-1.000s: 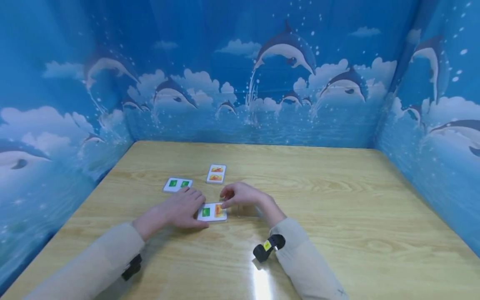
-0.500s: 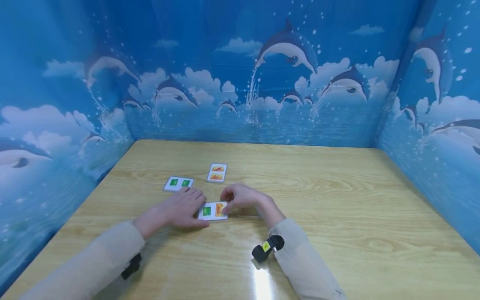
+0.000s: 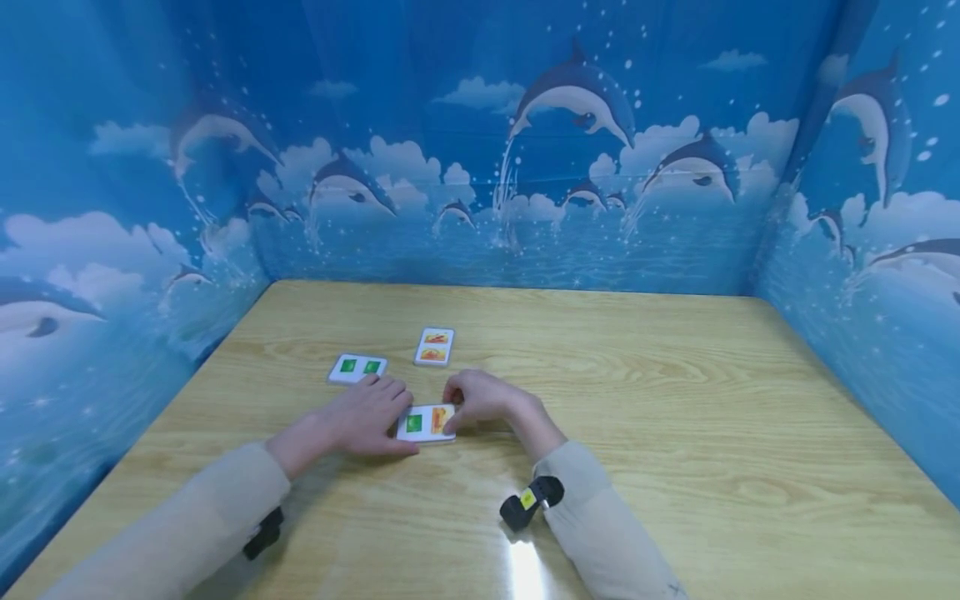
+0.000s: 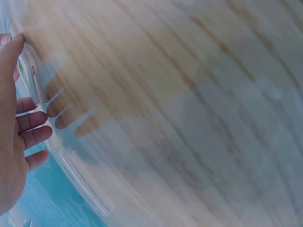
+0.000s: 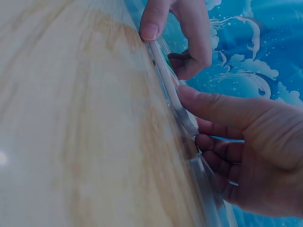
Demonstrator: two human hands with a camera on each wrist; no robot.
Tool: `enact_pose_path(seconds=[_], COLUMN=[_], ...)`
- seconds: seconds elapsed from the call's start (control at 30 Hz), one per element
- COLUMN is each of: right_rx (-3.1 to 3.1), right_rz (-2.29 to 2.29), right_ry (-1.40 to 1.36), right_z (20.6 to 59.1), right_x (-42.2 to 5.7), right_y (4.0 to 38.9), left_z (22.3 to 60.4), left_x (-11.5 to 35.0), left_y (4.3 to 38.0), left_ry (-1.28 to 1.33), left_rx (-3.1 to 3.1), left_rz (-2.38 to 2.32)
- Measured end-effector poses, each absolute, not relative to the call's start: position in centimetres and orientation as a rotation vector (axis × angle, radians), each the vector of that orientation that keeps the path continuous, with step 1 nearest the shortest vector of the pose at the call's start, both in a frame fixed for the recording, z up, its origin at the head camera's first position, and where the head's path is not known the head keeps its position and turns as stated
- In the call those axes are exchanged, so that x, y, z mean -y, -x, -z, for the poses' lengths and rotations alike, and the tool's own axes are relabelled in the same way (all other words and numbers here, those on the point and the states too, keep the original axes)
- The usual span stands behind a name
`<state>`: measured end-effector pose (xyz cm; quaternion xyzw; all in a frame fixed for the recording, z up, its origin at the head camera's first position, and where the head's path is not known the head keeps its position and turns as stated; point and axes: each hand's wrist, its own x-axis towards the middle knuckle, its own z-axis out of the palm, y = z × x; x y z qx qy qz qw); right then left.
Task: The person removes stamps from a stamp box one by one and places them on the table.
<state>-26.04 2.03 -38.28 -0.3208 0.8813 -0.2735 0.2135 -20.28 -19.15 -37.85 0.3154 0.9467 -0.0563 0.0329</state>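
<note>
A white picture card, with one green and one orange picture, lies between my two hands on the table. My left hand holds its left end, thumb at the near edge and fingers at the far side. At the other end, my right hand has its thumb on the orange picture and its fingers curled at the end. In the right wrist view, the card's side edge sits over clear plastic. Beyond the left fingers lies a card with two green pictures, partly covered by them.
Farther back lies a card with two orange pictures. A clear plastic piece sits low beside my right fingers. The wooden table is bounded by blue dolphin-print curtains at the back and sides.
My right wrist and forearm have shifted slightly toward me, and the right thumb has slid slightly nearer along the card's end. The left hand and the cards keep their places.
</note>
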Motion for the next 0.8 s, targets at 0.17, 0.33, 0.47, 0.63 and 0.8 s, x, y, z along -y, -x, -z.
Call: enact_pose_path(seconds=[0.17,0.33,0.47,0.63,0.8], right_rx=[-2.462,-2.444,-2.448,-2.451,-2.445], right_rz=[0.742,0.793,0.808,0.841,0.895], right_ry=[0.885,0.871,0.874,0.879,0.884], right_z=[38.18,38.32,38.36,38.44,38.50], right_x=[-1.98,-2.10,-2.18,-2.25,-2.29], right_y=[25.93,25.99,25.96,26.00,26.04], left_z=[37.81,37.81,37.73,37.67,37.67], left_x=[19.21,19.19,19.13,19.11,19.11], left_y=[20.24,20.31,20.33,20.30,20.29], left_ry=[-0.982,-0.963,-0.951,-0.952,-0.950], left_rx=[-2.919,-2.913,-2.906,-2.905,-2.905], left_rz=[0.185,0.182,0.182,0.179,0.176])
